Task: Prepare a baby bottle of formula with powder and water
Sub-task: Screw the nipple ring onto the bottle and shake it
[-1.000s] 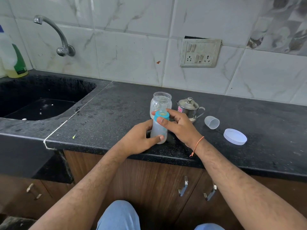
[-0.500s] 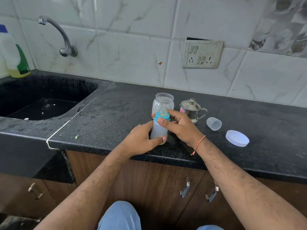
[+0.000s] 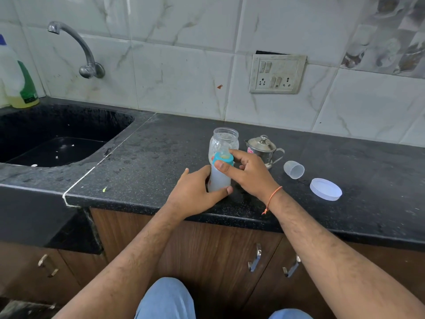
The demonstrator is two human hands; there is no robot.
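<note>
From the head camera, the baby bottle [image 3: 219,178] stands upright on the black stone desk [image 3: 161,148], near its front edge and about midway between the sink [image 3: 57,134] at the left and the loose lids at the right. The left hand [image 3: 195,192] wraps round the bottle's lower body, thumb across the front near the base, steadying it. The right hand [image 3: 248,173] pinches the teal collar ring [image 3: 222,160] at the bottle's top, thumb on the near side and fingers curled over the far side.

The bottle's body looks cloudy white, so I judge that powder and water are already inside, though the fill level cannot be read. The collar sits on the neck, and the grip suggests it is being screwed down; whether it is fully tight cannot be told.

Just behind the bottle stands an open glass jar [image 3: 224,141] with little left in it, probably the powder container. To its right is a small lidded steel pot [image 3: 262,147], likely the water vessel. Further right a clear plastic cap [image 3: 294,169] lies on its side, and beyond it a round white lid [image 3: 325,189] lies flat.

What appears left: finish tightening the collar, shake to mix, fit the clear cap, and close the jar with the white lid.

At the far left a dish-soap bottle [image 3: 18,81] stands by the sink under a wall tap [image 3: 78,49].
</note>
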